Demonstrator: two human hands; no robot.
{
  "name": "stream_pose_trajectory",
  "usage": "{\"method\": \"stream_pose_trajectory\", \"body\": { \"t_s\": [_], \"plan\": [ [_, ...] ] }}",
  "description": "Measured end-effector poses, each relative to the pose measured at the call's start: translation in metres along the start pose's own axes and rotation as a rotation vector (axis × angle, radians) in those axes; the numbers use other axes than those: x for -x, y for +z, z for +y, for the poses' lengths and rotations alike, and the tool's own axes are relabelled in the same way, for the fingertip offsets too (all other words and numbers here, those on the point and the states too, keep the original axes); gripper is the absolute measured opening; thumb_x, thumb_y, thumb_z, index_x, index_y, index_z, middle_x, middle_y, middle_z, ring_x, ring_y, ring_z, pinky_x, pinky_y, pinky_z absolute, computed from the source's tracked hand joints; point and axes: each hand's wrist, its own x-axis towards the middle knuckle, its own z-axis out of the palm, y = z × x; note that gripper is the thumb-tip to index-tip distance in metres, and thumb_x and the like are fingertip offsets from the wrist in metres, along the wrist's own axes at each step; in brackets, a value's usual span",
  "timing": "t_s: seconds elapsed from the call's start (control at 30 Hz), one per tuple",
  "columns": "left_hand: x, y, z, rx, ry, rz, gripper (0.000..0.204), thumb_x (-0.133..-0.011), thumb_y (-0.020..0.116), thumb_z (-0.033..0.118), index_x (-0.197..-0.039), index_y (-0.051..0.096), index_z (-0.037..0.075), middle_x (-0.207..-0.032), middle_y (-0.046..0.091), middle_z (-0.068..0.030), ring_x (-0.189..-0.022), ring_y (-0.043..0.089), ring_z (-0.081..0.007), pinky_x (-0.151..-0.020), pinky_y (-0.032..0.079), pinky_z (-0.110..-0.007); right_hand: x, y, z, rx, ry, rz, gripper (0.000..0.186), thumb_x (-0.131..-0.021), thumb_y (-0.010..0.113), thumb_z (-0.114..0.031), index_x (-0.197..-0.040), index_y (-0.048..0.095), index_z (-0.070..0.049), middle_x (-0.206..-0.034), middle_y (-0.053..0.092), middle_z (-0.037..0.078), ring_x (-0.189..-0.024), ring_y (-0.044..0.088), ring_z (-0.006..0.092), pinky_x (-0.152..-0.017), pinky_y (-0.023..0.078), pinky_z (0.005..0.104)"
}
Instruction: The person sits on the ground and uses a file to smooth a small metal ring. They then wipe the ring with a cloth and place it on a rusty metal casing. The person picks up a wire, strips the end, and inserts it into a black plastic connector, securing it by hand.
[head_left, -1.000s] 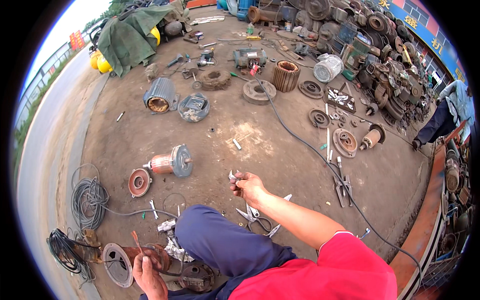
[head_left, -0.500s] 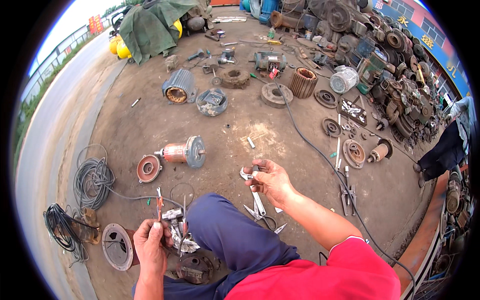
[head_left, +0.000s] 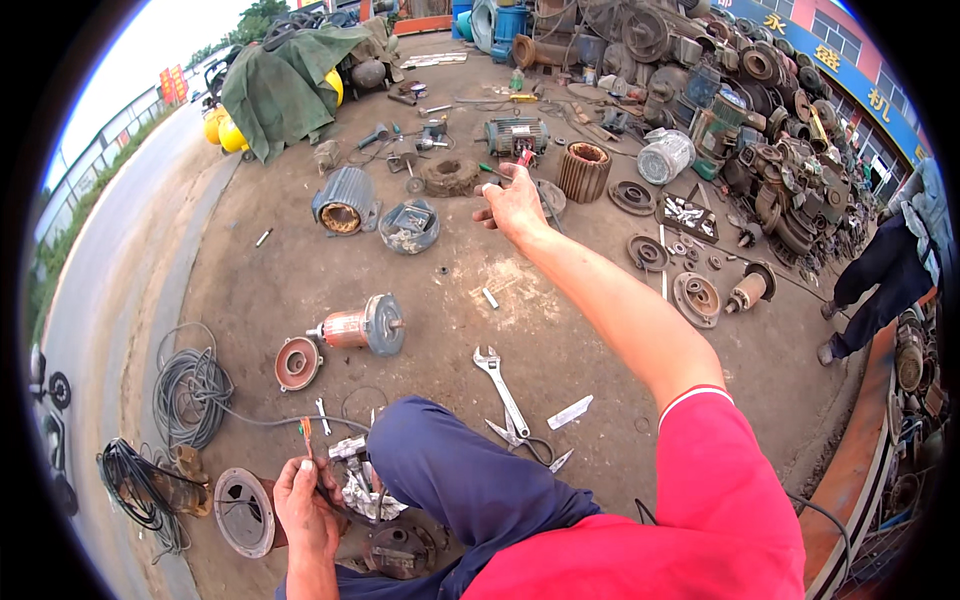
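Observation:
At the lower left my left hand (head_left: 308, 500) is closed round a dark cable, its split coloured wire ends (head_left: 306, 430) pointing up between thumb and fingers. My right arm stretches far forward. At its end my right hand (head_left: 515, 207) has its fingers apart, just short of a small red piece (head_left: 525, 157) beside a green-tipped tool (head_left: 487, 168). Whether anything small sits under those fingers is hidden. Below the arm an adjustable wrench (head_left: 502, 390) lies on the ground, by scissors (head_left: 520, 437) and a white blade-shaped strip (head_left: 570, 412). A hammer head (head_left: 347, 447) lies beside my knee.
A motor rotor (head_left: 355, 328) and a red end cover (head_left: 298, 363) lie ahead. Farther off are a stator housing (head_left: 345, 200), a bowl of parts (head_left: 410, 228) and a green motor (head_left: 517, 135). Coiled cable (head_left: 192, 395) lies left; a person (head_left: 880, 280) stands right.
My right hand has gone from above the wrench, where it pinched a small dark cylinder, far forward toward the red piece. The wrench now shows whole. My left hand keeps its hold.

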Motion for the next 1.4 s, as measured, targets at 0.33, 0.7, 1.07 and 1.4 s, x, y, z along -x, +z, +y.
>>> {"method": "stream_pose_trajectory", "body": {
  "t_s": [0.33,0.7,1.07,1.4],
  "plan": [
    [-0.004,0.011,0.016,0.016,-0.042,-0.055,0.021,-0.096,0.057,0.02,-0.093,0.058,0.0,-0.069,0.055,-0.0036,-0.058,0.053,-0.0129,-0.053,0.043,-0.027,0.137,0.031,0.004,-0.003,0.022,-0.496,0.036,-0.093,0.063,-0.014,-0.125,0.053,-0.002,-0.105,0.064,0.007,-0.08,0.062,0.0122,-0.064,0.05,0.0252],
    [0.003,0.015,0.025,-0.162,-0.054,-0.205,0.025,-0.097,0.058,0.022,-0.097,0.063,-0.003,-0.068,0.055,-0.0017,-0.058,0.049,-0.0085,-0.055,0.04,-0.023,0.232,0.07,-0.008,-0.421,0.256,-0.937,0.038,-0.088,0.068,-0.007,-0.122,0.054,0.001,-0.104,0.059,0.007,-0.089,0.06,0.0121,-0.071,0.051,0.027],
    [0.006,0.044,0.025,-0.298,0.12,-0.348,0.024,-0.097,0.061,0.021,-0.104,0.066,-0.001,-0.07,0.05,0.0037,-0.06,0.043,-0.0049,-0.053,0.035,-0.021,0.236,0.054,-0.011,-0.557,0.212,-0.928,0.037,-0.086,0.068,0.001,-0.12,0.053,0.0,-0.11,0.061,0.009,-0.099,0.063,0.0182,-0.078,0.054,0.0315],
    [0.006,0.035,0.028,-0.256,-0.088,-0.418,0.024,-0.096,0.061,0.021,-0.101,0.066,-0.002,-0.072,0.05,0.0042,-0.063,0.043,-0.0037,-0.055,0.036,-0.021,0.246,0.06,-0.01,-0.445,0.001,-0.944,0.035,-0.084,0.066,0.008,-0.116,0.055,-0.001,-0.11,0.061,0.008,-0.1,0.063,0.0156,-0.079,0.053,0.0296]
  ]
}}
